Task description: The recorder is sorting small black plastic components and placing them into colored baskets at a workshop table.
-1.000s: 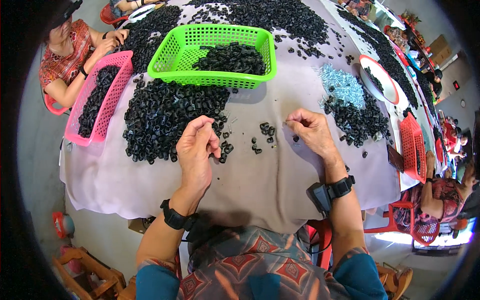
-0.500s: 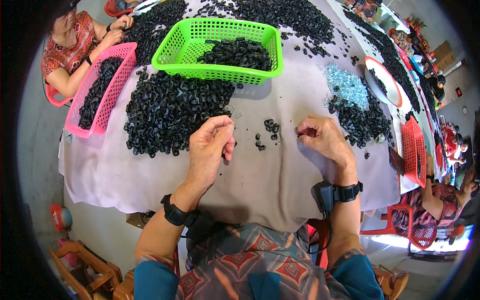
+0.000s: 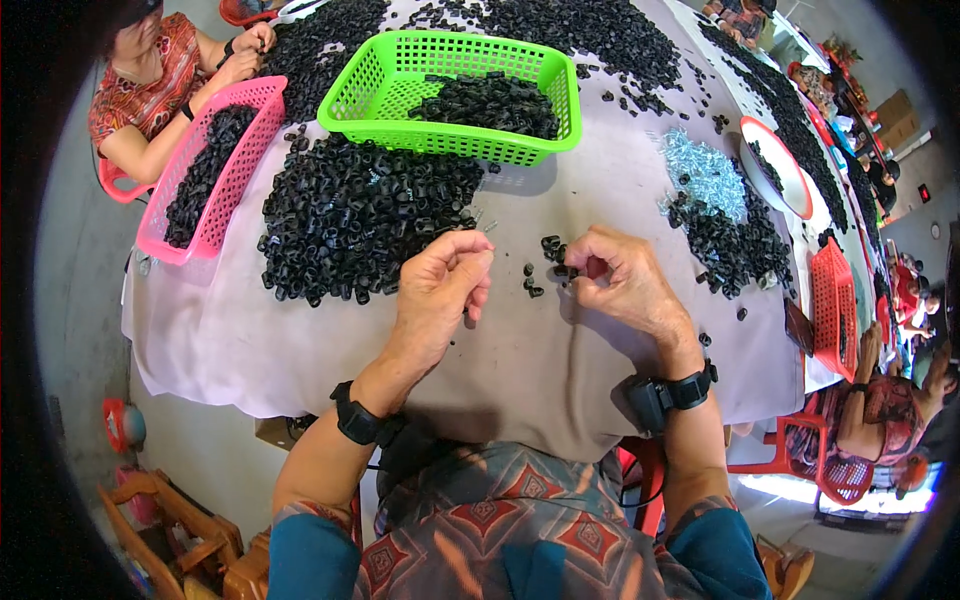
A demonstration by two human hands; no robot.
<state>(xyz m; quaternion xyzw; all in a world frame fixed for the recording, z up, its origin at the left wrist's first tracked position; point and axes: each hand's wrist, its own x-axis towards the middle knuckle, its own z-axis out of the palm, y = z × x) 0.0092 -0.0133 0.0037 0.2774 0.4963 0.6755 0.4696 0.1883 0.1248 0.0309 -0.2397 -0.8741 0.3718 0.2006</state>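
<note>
Over the cloth-covered table, my left hand (image 3: 446,280) is closed, thumb pressed to forefinger, beside a large heap of small black plastic parts (image 3: 350,230). A dark bit shows below its curled fingers, too small to name. My right hand (image 3: 632,284) is also closed in a pinch, its fingertips at a little cluster of black parts (image 3: 551,246). Whatever sits in that pinch is hard to tell from the black parts beside it. A few more loose black parts (image 3: 533,290) lie between my hands. Small clear pieces (image 3: 482,219) rest near my left fingertips.
A green basket (image 3: 450,142) partly filled with black parts stands ahead. To the right are clear pieces (image 3: 705,170), another black heap (image 3: 735,245), a white bowl (image 3: 795,190) and a red basket (image 3: 832,310). At left, a person sits by a pink basket (image 3: 245,165).
My right hand has moved left to the little cluster of black parts. The left hand keeps its pinch and stays beside the heap. The whole view has shifted slightly.
</note>
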